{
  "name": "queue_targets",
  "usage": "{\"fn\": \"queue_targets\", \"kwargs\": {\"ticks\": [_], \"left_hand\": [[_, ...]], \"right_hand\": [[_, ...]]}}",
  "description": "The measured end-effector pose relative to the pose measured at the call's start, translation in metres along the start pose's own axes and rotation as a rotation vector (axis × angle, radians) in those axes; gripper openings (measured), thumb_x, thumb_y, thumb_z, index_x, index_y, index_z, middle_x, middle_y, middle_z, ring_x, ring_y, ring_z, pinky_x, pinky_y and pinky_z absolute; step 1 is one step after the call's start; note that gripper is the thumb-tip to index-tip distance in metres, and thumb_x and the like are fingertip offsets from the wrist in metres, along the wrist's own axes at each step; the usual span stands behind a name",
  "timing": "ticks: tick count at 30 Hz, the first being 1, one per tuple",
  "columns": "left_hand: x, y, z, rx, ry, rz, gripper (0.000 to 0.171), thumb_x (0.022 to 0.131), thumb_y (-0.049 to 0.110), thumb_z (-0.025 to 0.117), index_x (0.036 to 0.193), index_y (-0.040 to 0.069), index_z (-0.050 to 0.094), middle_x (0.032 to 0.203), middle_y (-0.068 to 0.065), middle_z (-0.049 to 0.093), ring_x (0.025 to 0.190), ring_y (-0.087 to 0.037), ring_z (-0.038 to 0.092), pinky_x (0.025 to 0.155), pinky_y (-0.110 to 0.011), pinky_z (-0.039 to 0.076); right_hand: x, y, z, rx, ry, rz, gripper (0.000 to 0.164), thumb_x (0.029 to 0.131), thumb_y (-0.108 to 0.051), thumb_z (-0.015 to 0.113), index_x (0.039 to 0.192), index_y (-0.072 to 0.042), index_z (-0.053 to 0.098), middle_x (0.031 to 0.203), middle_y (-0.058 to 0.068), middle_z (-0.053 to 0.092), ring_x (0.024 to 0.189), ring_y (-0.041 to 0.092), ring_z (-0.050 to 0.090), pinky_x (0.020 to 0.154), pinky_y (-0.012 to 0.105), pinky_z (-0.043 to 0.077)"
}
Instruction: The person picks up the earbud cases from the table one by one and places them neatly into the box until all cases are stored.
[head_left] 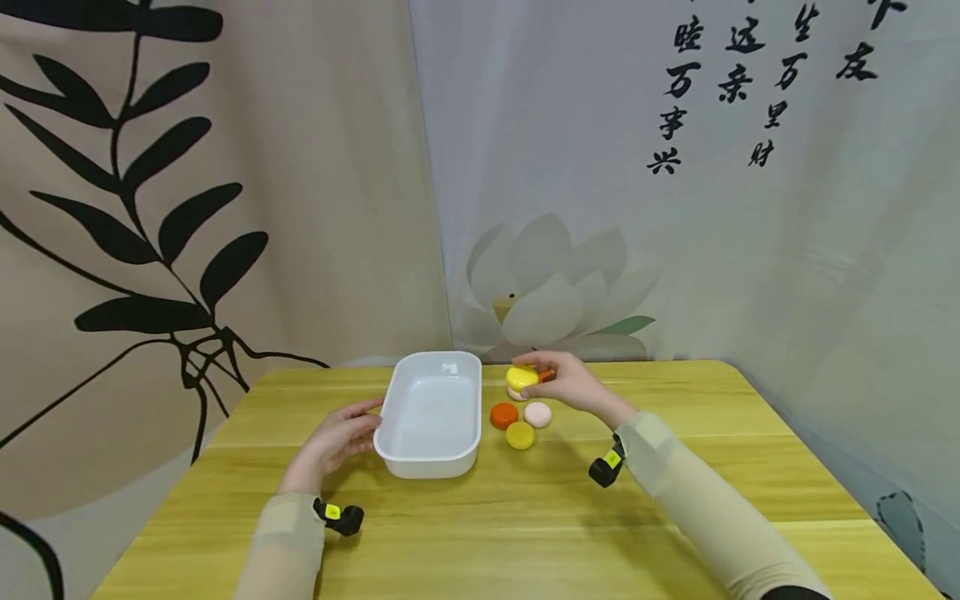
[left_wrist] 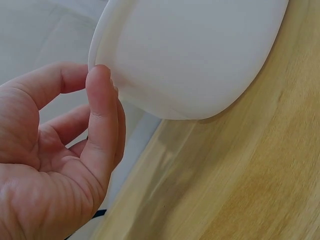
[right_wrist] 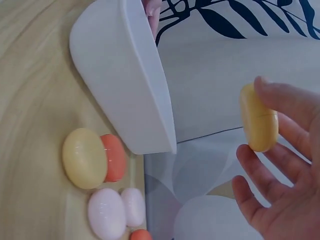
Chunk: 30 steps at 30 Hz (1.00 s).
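Note:
My right hand [head_left: 566,382] pinches a rounded yellow disc [right_wrist: 259,117] with a seam round its edge between thumb and fingers, above the table. Under and in front of it lie more smooth discs: an orange disc [head_left: 504,415], a pink disc [head_left: 537,414] and a second yellow disc [head_left: 521,435]. Another pink disc [right_wrist: 132,207] and a partly hidden orange disc [right_wrist: 141,235] lie farther back. At the left, my left hand [head_left: 341,437] holds the rim of a white rectangular tub [head_left: 427,469], thumb and forefinger at its edge [left_wrist: 102,37].
The wooden table [head_left: 465,542] ends at a back edge just behind the tub and discs. A printed cloth [head_left: 345,208] with leaves, a lotus and black characters hangs behind it. Each wrist wears a small black camera [head_left: 606,468].

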<state>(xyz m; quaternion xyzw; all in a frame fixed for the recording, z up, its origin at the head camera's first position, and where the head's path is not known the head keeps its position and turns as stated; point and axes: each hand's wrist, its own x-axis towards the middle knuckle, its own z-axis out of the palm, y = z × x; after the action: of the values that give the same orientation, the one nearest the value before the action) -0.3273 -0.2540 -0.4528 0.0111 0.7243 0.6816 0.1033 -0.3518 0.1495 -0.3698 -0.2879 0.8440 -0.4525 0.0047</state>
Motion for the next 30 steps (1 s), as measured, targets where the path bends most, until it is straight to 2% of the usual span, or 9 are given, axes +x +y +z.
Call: {"fn": "queue_targets", "kwargs": {"ticks": [5, 11, 18, 25, 30], "left_hand": [[-0.003, -0.003, 0.001, 0.0, -0.004, -0.005, 0.059, 0.093, 0.012, 0.062, 0.146, -0.001, 0.039, 0.096, -0.002, 0.069, 0.082, -0.017, 0.063, 0.071, -0.028, 0.055], [-0.003, -0.002, 0.001, -0.029, -0.011, 0.004, 0.059, 0.094, 0.011, 0.062, 0.146, -0.001, 0.038, 0.095, -0.002, 0.067, 0.076, -0.014, 0.062, 0.069, -0.027, 0.054], [-0.003, -0.002, 0.001, -0.033, -0.02, 0.003, 0.059, 0.095, 0.01, 0.061, 0.147, -0.002, 0.036, 0.095, -0.002, 0.064, 0.076, -0.013, 0.062, 0.067, -0.025, 0.054], [-0.002, -0.001, 0.0, -0.042, -0.032, 0.013, 0.058, 0.095, 0.009, 0.06, 0.147, -0.003, 0.036, 0.095, -0.002, 0.064, 0.075, -0.013, 0.062, 0.068, -0.025, 0.054], [-0.002, 0.0, -0.001, -0.044, -0.036, 0.013, 0.058, 0.095, 0.009, 0.06, 0.147, -0.003, 0.035, 0.095, -0.002, 0.065, 0.075, -0.013, 0.062, 0.07, -0.026, 0.054]], "right_hand": [[0.006, -0.005, -0.003, 0.052, -0.018, -0.015, 0.052, 0.082, -0.012, 0.078, 0.13, -0.003, 0.06, 0.12, 0.012, 0.064, 0.099, 0.027, 0.06, 0.082, 0.034, 0.053], [0.011, -0.014, -0.005, 0.05, -0.031, -0.004, 0.052, 0.084, -0.006, 0.075, 0.133, 0.0, 0.057, 0.12, 0.016, 0.064, 0.103, 0.03, 0.06, 0.082, 0.033, 0.052], [0.006, -0.051, -0.012, 0.025, -0.055, 0.0, 0.049, 0.086, -0.007, 0.072, 0.131, 0.004, 0.057, 0.118, 0.017, 0.064, 0.097, 0.028, 0.058, 0.082, 0.031, 0.049], [0.013, -0.059, -0.013, 0.06, -0.089, 0.017, 0.049, 0.086, -0.008, 0.072, 0.131, 0.005, 0.056, 0.12, 0.017, 0.064, 0.104, 0.03, 0.06, 0.087, 0.033, 0.05], [0.019, -0.063, -0.011, 0.038, -0.1, 0.026, 0.048, 0.086, -0.008, 0.073, 0.13, 0.003, 0.058, 0.122, 0.016, 0.063, 0.105, 0.028, 0.06, 0.09, 0.037, 0.05]]}}
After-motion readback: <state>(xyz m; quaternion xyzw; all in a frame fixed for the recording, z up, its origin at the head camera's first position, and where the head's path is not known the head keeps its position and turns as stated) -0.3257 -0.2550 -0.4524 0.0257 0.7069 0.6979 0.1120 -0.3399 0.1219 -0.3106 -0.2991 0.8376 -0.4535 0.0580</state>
